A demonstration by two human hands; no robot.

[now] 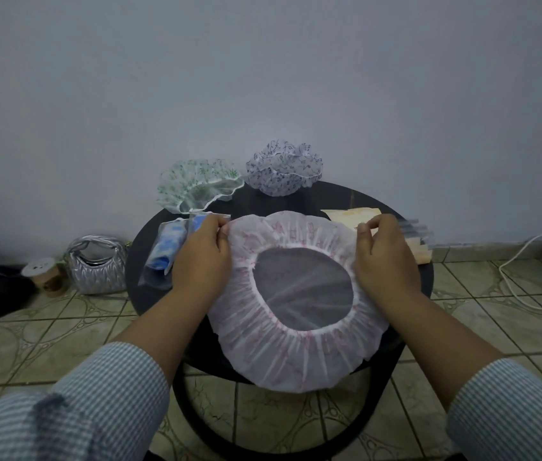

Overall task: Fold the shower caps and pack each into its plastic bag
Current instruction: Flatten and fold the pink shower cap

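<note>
Both hands [201, 252] [384, 257] pinch round, crinkly translucent pink cap [296, 347].

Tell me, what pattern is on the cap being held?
White with a faint pink print on the held cap, seen in the head view.

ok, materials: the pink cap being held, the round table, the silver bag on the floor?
Pink shower cap: looks like thin translucent plastic film, matte; the dark table shows through it, and its elastic rim is gathered into pleats. Round table: dark, smooth and slightly glossy, maybe painted wood or laminate; can't tell. Silver bag: shiny metallic quilted surface, probably synthetic leather or coated fabric.
</note>
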